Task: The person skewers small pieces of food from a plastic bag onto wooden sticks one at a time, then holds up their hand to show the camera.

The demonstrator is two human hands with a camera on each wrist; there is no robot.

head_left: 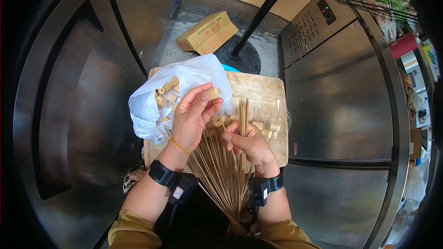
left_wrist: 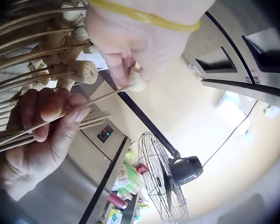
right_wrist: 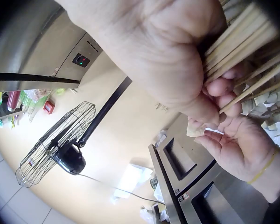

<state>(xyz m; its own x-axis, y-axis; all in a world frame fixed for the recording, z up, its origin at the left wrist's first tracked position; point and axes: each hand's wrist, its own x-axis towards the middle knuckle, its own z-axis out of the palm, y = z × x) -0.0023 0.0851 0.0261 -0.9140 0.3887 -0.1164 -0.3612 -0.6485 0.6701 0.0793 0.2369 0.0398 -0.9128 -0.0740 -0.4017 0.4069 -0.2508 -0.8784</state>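
Observation:
In the head view my left hand point(head_left: 187, 122) pinches a short beige roll-shaped food piece point(head_left: 213, 94) between thumb and fingers. My right hand point(head_left: 251, 144) grips an upright bundle of bamboo skewers point(head_left: 243, 115). Its thumb and forefinger also pinch a single skewer point(left_wrist: 106, 96), whose tip meets the food piece in the left wrist view. Many more skewers point(head_left: 221, 166) fan out below both hands, with food pieces on their far ends. To the left, a white plastic bag point(head_left: 203, 68) lies open with several loose pieces point(head_left: 162, 101) inside.
Under the bag and pieces is a wooden board point(head_left: 258, 85). Skewered pieces point(head_left: 274, 128) lie at its right side. Steel cabinets point(head_left: 341, 97) stand on both sides. Behind are a cardboard box point(head_left: 210, 32) and a black pole point(head_left: 265, 11) on a round base.

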